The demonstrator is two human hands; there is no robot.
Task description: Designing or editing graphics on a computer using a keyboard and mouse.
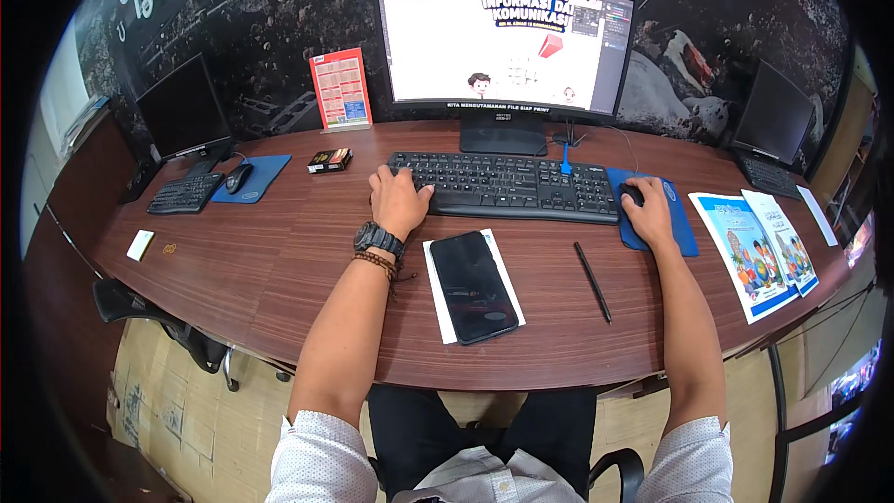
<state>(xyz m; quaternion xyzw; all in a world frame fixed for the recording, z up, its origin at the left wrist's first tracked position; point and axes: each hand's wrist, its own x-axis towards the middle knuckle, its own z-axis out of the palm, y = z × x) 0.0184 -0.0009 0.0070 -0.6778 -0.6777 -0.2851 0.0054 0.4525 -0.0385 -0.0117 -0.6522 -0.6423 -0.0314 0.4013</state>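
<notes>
My left hand [399,201] rests at the left end of a black keyboard [507,188], its fingers apart over the keys and the thumb near the lower edge. A dark watch [378,240] and a beaded bracelet [374,263] circle that wrist. My right hand [651,216] is curved over a black computer mouse [633,193], which sits on a blue mouse pad [684,228]; the palm hides part of the mouse. Between my forearms lie a black smartphone [473,289] on a white sheet [440,307] and a black pen [592,281].
A curved monitor [428,56] with a design on screen stands behind the keyboard. Illustrated booklets [745,247] lie at right. Leftward are a small box [330,161], a red-framed calendar [341,88], a second mouse [239,178] and keyboard [186,194]. Dark monitors [182,108] flank the desk.
</notes>
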